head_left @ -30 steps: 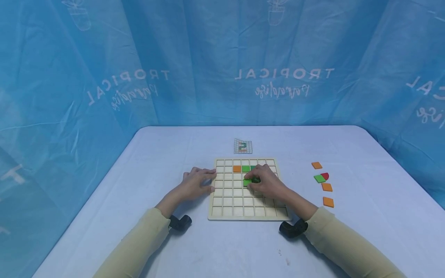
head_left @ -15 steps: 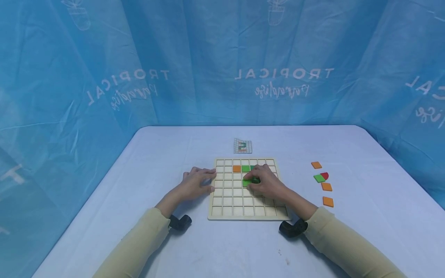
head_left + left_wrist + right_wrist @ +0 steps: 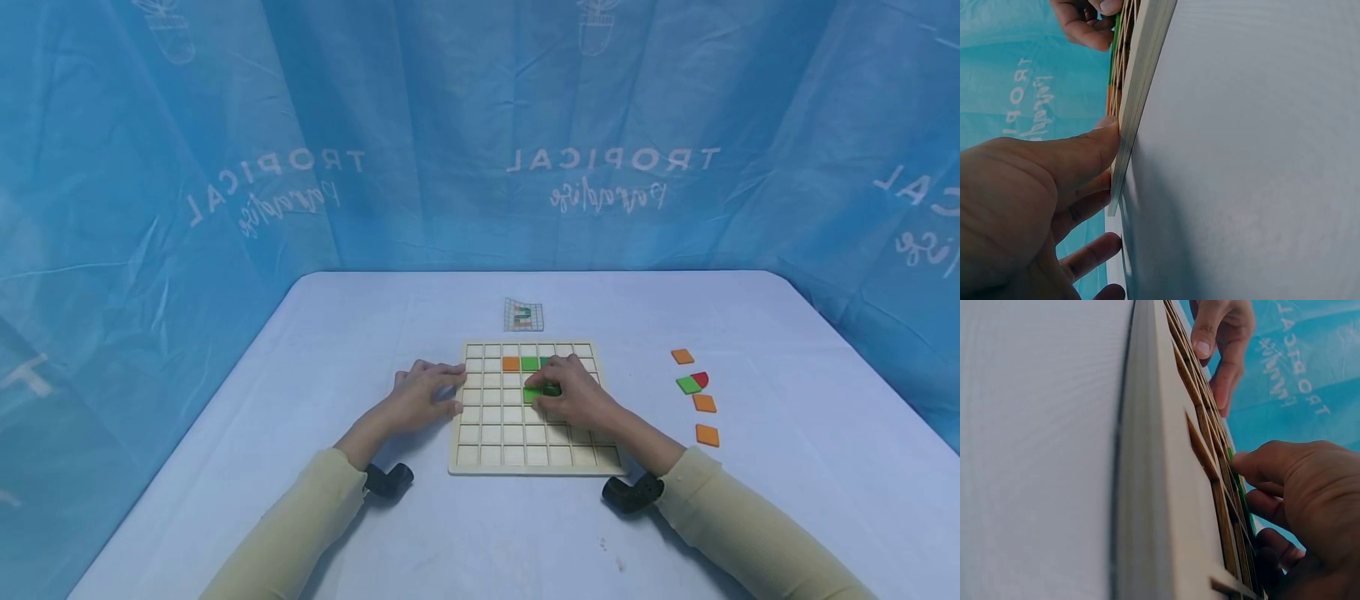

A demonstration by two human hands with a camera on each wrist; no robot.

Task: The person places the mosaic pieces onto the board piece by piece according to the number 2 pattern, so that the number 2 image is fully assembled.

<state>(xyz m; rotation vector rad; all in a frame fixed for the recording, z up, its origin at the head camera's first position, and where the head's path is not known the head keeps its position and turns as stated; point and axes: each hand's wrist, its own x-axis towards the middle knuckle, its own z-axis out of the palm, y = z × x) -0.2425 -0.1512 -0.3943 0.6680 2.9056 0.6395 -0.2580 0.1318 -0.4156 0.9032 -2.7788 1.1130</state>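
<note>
At work over a pale wooden board point(image 3: 491, 456) ruled into square cells, set mid-way along a white worktop point(image 3: 525, 533). Touching the board's rim at nine o'clock with the left hand point(image 3: 426, 396), fingers apart and fairly straight, probably to keep things steady. Reaching in from four o'clock with the right hand point(image 3: 576, 393), bent low over the middle, fingers and thumb clamped on the opposite edges of a bright green tile point(image 3: 532, 396). Lying at its cell near the board's centre, though impossible to tell whether fully seated. Just at that tile's three o'clock, with a dark green piece point(image 3: 552, 389) mostly hidden beneath the right hand; cannot tell its shape or seating.

Filled in, nearer twelve o'clock, with an orange tile point(image 3: 511, 364), a second green tile point(image 3: 530, 364) and a partly covered teal tile point(image 3: 545, 362), side by side in one row. Seemingly about half finished, to judge by the grid card point(image 3: 523, 316) just beyond the board at twelve o'clock, printed with an orange-and-green figure too small to read cell by cell.

Apparently left to place, well off the board between two and three o'clock: in order toward the near side, an upper orange tile point(image 3: 682, 357), a loose green tile point(image 3: 687, 386) against a red round-edged piece point(image 3: 701, 379), a middle orange tile point(image 3: 705, 403) and a lower orange tile point(image 3: 707, 435).
</note>
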